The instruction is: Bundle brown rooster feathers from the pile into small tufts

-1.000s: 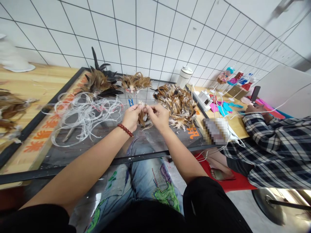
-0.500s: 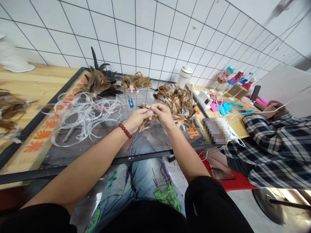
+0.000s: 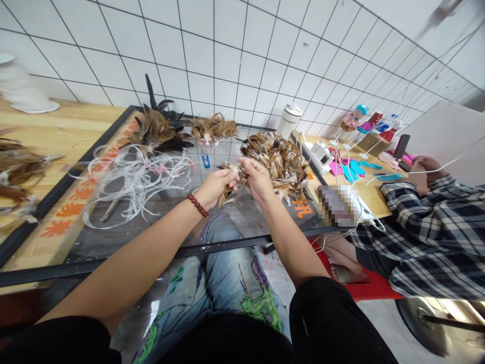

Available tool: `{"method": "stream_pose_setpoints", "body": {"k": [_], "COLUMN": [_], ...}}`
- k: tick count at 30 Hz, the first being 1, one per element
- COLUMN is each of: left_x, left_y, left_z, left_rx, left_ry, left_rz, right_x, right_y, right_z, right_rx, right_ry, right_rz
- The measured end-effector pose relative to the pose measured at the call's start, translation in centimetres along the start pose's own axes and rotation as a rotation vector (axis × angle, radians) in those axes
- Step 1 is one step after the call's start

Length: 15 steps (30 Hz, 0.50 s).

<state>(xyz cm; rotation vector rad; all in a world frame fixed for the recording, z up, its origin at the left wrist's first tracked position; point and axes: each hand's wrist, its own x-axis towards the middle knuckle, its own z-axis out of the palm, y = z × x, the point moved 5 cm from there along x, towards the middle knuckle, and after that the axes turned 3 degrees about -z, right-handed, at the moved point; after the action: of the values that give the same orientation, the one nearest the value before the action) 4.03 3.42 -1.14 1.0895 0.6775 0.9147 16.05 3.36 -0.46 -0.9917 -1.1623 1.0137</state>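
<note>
Currently we hold a small feather tuft [image 3: 224, 197] over the near middle of the table [image 3: 246, 215], its brown tips poking out below and above our left hand [image 3: 219, 185]. The fingers of that hand are bent and closed, gripping the tuft. Our right hand [image 3: 258, 178] is just beside it, fingers curled and thumb drawn in toward the pale part of the feathers; we cannot tell whether those fingertips pinch anything. On our left wrist we wear a bracelet [image 3: 197, 205] of dark red beads.

Just beyond our left hand lie the blue snips [image 3: 205, 160]. Just past our right hand we see a broad heap [image 3: 280, 159] of brown, black and whitish feathers. To the left of our hands spread loose, looping white strands [image 3: 138, 177]. Farther back, near the tiled wall [image 3: 227, 55], sit a small brown bunch [image 3: 213, 127] and, left of it, a bigger bunch [image 3: 153, 126] with long black feathers. A white cup [image 3: 290, 119] stands upright behind the heap.

At the far left we have more feathers [image 3: 22, 172] on bare wood. On the right, past white plugs [image 3: 320, 155] and blue and pink pieces [image 3: 352, 171], sits a co-worker in a plaid shirt [image 3: 450, 217].
</note>
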Motion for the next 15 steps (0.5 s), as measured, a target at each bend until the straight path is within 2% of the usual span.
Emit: {"method": "stream_pose_setpoints", "body": {"k": [2, 5, 7, 11, 15], "left_x": [0.0, -0.2, -0.3, -0.4, -0.5], "left_y": [-0.2, -0.4, -0.5, -0.5, -0.2], "left_z": [0.1, 0.2, 0.4, 0.9, 0.9], "left_rx": [-0.092, -0.171, -0.202, -0.200, -0.085], "left_ry": [-0.052, -0.099, -0.139, -0.210, -0.167], "left_rz": [-0.052, -0.120, -0.156, -0.202, -0.135], "right_x": [-0.1, -0.5, -0.8, -0.8, -0.7], "right_y": [-0.3, -0.2, 0.0, 0.0, 0.1], "right_z": [0.0, 0.8, 1.2, 1.0, 1.0], "right_rx": [0.087, 0.134, 0.148, 0.128, 0.131], "right_ry": [-0.026, -0.196, -0.262, -0.165, -0.104], "right_rz": [0.005, 0.074, 0.108, 0.050, 0.015]}}
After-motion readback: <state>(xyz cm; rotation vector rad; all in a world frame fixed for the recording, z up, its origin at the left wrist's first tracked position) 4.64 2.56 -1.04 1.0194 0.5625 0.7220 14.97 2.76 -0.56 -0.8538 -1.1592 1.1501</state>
